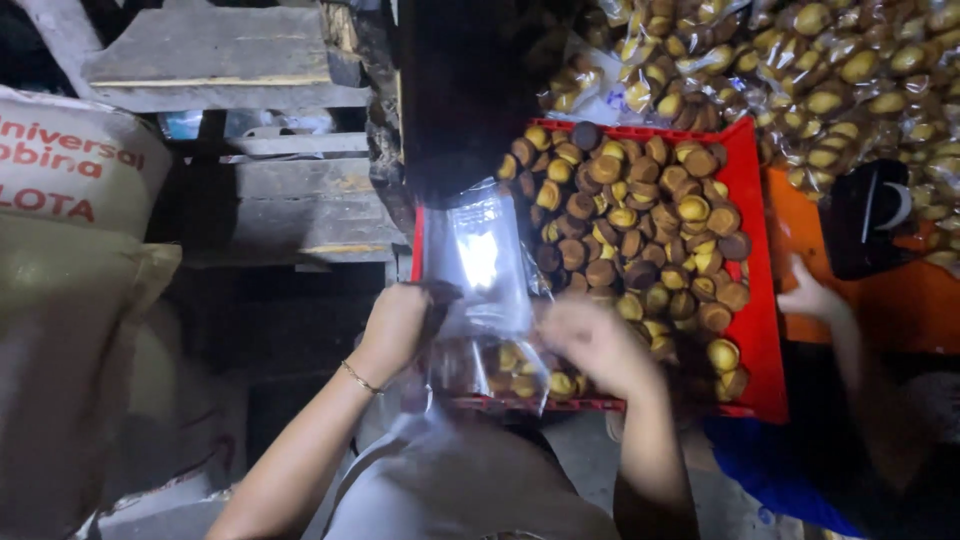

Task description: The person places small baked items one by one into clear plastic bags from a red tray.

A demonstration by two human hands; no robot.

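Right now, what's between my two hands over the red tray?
In the head view, a clear plastic bag with a few small round cakes at its bottom hangs between the left hand and the right hand, over the red tray.

Tray (765, 300) red. Cakes (640, 230) golden-yellow w/ dark brown tops. Bag (480, 290) clear, glossy. Crate (920, 300) orange. Sacks (70, 300) off-white/tan, one w/ red print. Bracelet (358, 378) gold, thin. Pallet (280, 190) grey wood.
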